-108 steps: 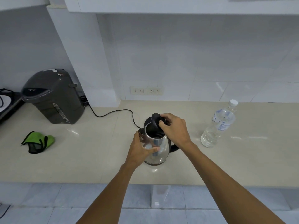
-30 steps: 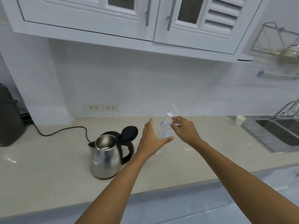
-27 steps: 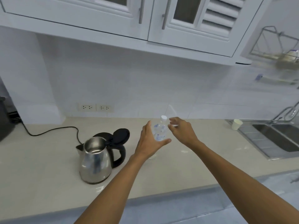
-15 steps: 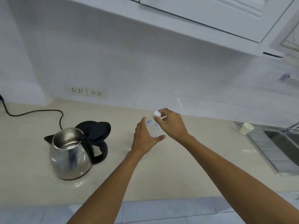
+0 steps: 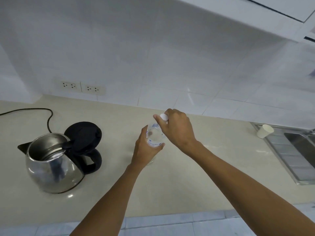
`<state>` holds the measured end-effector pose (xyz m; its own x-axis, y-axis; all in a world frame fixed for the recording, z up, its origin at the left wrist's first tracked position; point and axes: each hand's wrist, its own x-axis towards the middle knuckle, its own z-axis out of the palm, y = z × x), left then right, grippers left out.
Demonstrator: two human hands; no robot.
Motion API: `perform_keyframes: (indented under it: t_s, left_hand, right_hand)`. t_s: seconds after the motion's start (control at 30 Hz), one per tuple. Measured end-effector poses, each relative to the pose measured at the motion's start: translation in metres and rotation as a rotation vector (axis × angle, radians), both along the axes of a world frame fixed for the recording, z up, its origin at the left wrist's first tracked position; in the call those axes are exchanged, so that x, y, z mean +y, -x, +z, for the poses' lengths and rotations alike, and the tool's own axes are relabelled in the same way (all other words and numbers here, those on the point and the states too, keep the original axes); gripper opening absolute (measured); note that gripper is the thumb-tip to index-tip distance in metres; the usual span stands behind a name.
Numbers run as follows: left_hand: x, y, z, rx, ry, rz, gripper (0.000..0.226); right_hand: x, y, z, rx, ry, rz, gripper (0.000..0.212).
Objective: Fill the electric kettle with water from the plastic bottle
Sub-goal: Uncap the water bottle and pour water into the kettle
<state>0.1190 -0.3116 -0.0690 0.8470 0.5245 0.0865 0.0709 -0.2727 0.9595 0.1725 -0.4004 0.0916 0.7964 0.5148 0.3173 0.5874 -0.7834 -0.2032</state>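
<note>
A clear plastic bottle [image 5: 154, 135] stands on the beige counter [image 5: 196, 181], right of centre. My left hand [image 5: 146, 149] wraps around its body. My right hand [image 5: 177, 129] pinches its white cap [image 5: 164, 117] from above. The steel electric kettle [image 5: 51, 166] sits at the left, well apart from the bottle. Its black lid [image 5: 83, 136] is flipped up and the inside shows. The black handle points toward the bottle.
A black cord [image 5: 46, 116] runs along the counter behind the kettle. Two wall sockets [image 5: 80, 87] sit on the white tiled backsplash. A small paper cup [image 5: 265, 131] stands by the steel sink [image 5: 296, 150] at the far right.
My view has tilted down and to the left. The kettle lid was flipped up earlier. Both hands reached the bottle; the left closed around its body and the right settled on the cap.
</note>
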Motion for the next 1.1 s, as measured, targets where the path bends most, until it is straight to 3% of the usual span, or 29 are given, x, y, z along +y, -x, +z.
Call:
perform_keyframes:
  t_s: [0.43, 0.63, 0.73, 0.9, 1.0, 1.1]
  left_hand:
    - [0.006, 0.04, 0.029, -0.004, 0.044, -0.181, 0.078]
    - [0.029, 0.099, 0.055, 0.047, 0.045, -0.28, 0.073]
    - [0.045, 0.136, 0.069, 0.049, 0.035, -0.305, 0.073]
    - [0.082, 0.199, 0.084, 0.021, 0.025, -0.306, 0.08]
    - [0.109, 0.238, 0.092, 0.01, -0.007, -0.311, 0.09]
    - [0.135, 0.273, 0.1, 0.018, -0.048, -0.322, 0.086]
  right_hand:
    - [-0.019, 0.026, 0.022, -0.062, 0.025, 0.191, 0.046]
    - [-0.019, 0.068, 0.078, 0.197, 0.198, 0.435, 0.023]
    - [-0.008, 0.106, 0.106, 0.215, 0.283, 0.398, 0.033]
    - [0.033, 0.173, 0.121, 0.055, 0.335, 0.182, 0.074]
    - [0.061, 0.206, 0.126, 0.06, 0.341, 0.207, 0.073]
    - [0.086, 0.23, 0.131, 0.095, 0.343, 0.257, 0.068]
